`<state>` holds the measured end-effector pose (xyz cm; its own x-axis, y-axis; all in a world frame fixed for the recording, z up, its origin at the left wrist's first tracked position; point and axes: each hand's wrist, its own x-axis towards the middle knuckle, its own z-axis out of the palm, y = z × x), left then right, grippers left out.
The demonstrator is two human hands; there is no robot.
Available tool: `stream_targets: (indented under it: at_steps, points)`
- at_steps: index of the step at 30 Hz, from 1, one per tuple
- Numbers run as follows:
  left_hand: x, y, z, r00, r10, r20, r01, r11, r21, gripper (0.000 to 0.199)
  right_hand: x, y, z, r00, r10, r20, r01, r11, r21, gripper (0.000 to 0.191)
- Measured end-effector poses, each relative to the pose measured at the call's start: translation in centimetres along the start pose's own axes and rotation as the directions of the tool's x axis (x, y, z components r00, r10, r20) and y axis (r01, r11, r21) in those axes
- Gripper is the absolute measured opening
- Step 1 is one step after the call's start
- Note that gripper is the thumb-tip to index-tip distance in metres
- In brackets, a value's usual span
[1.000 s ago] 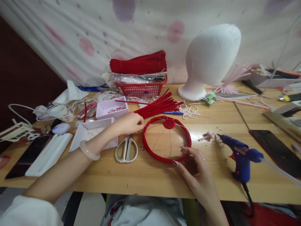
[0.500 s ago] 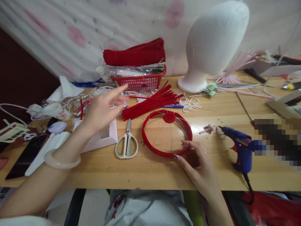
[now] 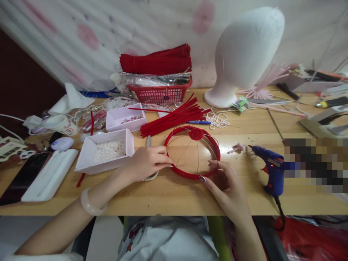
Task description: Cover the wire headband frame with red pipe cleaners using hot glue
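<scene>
A red-wrapped ring (image 3: 185, 174) with thin wires running across it and a red round disc (image 3: 196, 133) at its far side rests on the table. My left hand (image 3: 148, 162) has its fingers closed on the ring's left edge. On the lower right, my right hand (image 3: 227, 185) grips the rim between thumb and fingers. Under my left hand lie scissors (image 3: 148, 140), their handles mostly covered. Behind the ring is a bundle of red pipe cleaners (image 3: 174, 117), with a blue pen (image 3: 199, 122) beside it.
A blue glue gun (image 3: 272, 166) lies at right. White boxes of pearl beads (image 3: 84, 159) and pink gems (image 3: 111, 117) stand at left. Farther back are a red basket (image 3: 160, 95) and a white foam head (image 3: 247, 54). A phone (image 3: 19, 181) sits far left.
My left hand has come down from above the bead boxes to the ring's left edge, uncovering the boxes and covering the scissors' handles. My right hand has stayed on the ring.
</scene>
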<state>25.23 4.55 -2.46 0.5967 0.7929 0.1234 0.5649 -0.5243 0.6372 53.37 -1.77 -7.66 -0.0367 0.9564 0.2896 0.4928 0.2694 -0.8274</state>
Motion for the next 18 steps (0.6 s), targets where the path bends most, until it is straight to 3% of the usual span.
stream_targets:
  at_steps: [4, 7, 10, 12, 14, 16, 18]
  points:
    - [0.2, 0.1, -0.2, 1.000, 0.028, -0.008, -0.028, 0.999, 0.018, 0.022, 0.0, 0.0, 0.0, 1.000, 0.008, 0.011, -0.008, 1.000, 0.011, 0.031]
    - [-0.2, 0.7, -0.6, 0.998, -0.012, -0.061, 0.012, 1.000, -0.004, 0.020, 0.0, 0.0, 0.0, 1.000, -0.001, 0.003, 0.001, 1.000, 0.005, 0.031]
    - [-0.7, 0.9, -1.3, 0.977, -0.130, -0.171, 0.107, 0.985, -0.138, 0.018, -0.1, 0.0, 0.0, 1.000, -0.008, 0.004, 0.008, 1.000, 0.021, 0.031]
    - [-0.8, 0.9, -1.8, 0.949, -0.229, -0.219, 0.151, 0.935, -0.320, 0.022, -0.1, 0.0, 0.0, 1.000, -0.018, 0.005, 0.018, 1.000, 0.023, 0.031]
    - [-0.7, 0.8, -2.2, 0.904, -0.337, -0.264, 0.144, 0.821, -0.553, 0.024, 0.0, 0.1, 0.0, 1.000, -0.031, 0.002, 0.031, 0.999, 0.014, 0.031]
    - [-0.3, 0.8, -2.6, 0.847, -0.468, -0.253, 0.085, 0.589, -0.804, 0.023, 0.0, 0.2, 0.0, 0.999, -0.040, -0.002, 0.040, 0.999, -0.001, 0.032]
    - [0.2, 0.9, -2.7, 0.811, -0.554, -0.188, 0.008, 0.332, -0.943, 0.026, -0.1, 0.5, 0.0, 0.999, -0.046, -0.007, 0.046, 0.999, -0.009, 0.032]
